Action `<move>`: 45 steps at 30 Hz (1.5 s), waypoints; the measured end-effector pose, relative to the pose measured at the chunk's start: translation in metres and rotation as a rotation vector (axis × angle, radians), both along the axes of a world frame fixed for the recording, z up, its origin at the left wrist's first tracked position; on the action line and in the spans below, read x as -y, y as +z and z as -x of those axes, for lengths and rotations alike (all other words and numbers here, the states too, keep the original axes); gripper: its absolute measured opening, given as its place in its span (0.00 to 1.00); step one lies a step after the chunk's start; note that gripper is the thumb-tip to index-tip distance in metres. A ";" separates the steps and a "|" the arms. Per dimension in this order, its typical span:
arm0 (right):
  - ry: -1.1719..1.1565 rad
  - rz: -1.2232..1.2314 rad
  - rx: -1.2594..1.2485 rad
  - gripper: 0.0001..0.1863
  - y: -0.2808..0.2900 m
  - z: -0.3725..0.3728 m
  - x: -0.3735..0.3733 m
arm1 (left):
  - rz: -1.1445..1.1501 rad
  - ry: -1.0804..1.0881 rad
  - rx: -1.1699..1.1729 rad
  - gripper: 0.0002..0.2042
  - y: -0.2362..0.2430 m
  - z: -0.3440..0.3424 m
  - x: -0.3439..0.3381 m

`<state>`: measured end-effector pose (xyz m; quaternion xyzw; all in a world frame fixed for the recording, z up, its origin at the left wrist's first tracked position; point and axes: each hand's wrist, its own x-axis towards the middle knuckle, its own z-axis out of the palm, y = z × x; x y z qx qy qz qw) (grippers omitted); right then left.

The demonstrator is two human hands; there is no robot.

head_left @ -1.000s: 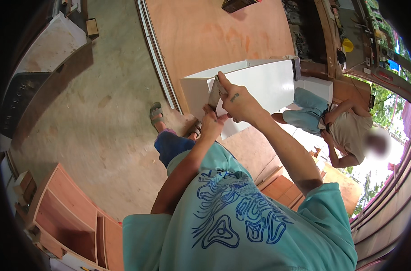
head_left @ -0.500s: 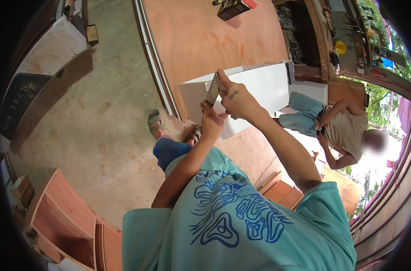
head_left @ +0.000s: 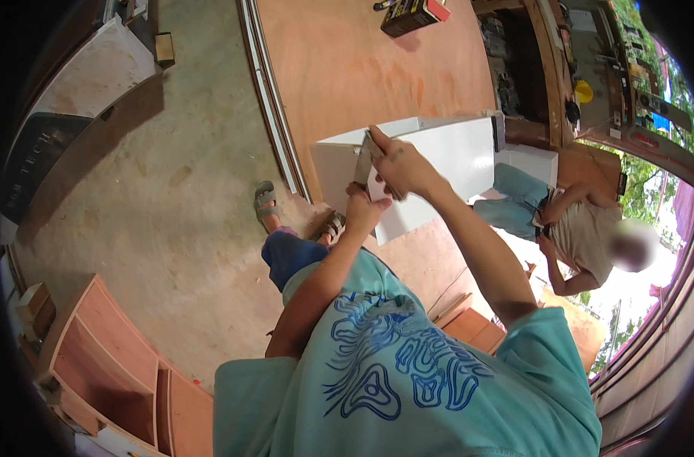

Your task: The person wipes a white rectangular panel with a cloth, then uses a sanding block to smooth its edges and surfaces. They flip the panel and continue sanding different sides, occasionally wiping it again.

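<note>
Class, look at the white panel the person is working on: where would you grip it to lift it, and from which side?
Grip the white panel by its two long edges, coming from the person's side, clear of the second person sitting at its far end. It looks broad, flat and thin, so one hand alone would probably let it tip. Both hands are busy at its near corner now.

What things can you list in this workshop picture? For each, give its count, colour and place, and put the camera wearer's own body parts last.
White panel: one, white, on the plywood sheet ahead of the hands.
Flat tool: one, grey, held against the panel's edge.
Plywood sheet: one, reddish brown, upper middle.
Box: one, black and red, top of the sheet.
Wooden cabinet: one, brown, open compartments, lower left.
Concrete floor: grey, left.
Seated person: one, beige top, blue trousers, right.
Sandals: two, grey, on the wearer's feet.
Left hand: below the tool.
Right hand: gripping the tool.
</note>
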<state>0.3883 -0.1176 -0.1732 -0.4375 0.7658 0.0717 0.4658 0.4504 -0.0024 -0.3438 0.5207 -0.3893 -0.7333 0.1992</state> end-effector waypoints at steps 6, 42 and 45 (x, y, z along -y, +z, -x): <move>0.032 -0.020 -0.076 0.35 0.003 -0.009 0.000 | 0.092 0.030 0.023 0.34 0.015 -0.004 0.007; -0.624 0.804 0.748 0.09 0.034 0.000 -0.160 | -0.075 0.586 -0.207 0.14 0.030 -0.051 0.047; -0.560 0.844 0.650 0.07 0.023 0.014 -0.129 | -0.062 0.473 -0.085 0.19 0.056 -0.048 0.070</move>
